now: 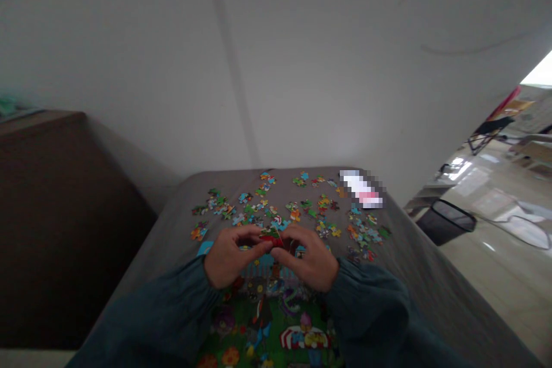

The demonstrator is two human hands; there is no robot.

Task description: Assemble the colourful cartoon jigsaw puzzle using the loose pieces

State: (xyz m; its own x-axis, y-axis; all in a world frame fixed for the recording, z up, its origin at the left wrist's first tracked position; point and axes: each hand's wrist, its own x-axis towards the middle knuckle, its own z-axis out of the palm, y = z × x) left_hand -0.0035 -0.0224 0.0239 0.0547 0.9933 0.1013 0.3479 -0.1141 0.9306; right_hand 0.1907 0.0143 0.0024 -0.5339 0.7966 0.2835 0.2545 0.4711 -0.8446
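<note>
My left hand (230,254) and my right hand (308,256) meet over the far part of a colourful picture sheet (263,322). Between their fingertips they pinch red and green puzzle pieces (271,237); whether these are fully joined I cannot tell. Both hands are closed, thumbs toward me. The sheet shows cartoon figures on a green ground, with a blue part under my hands. My wrists and sleeves cover its sides. Just beyond my fingers lie many loose puzzle pieces (259,205), spread over a grey cloth.
The grey cloth (168,259) covers the table, which stands against a pale wall (302,69). A blurred-out phone-like object (361,188) lies at the far right corner. A dark brown cabinet (64,224) is on the left. A black mesh basket (446,223) stands on the right, beyond the table.
</note>
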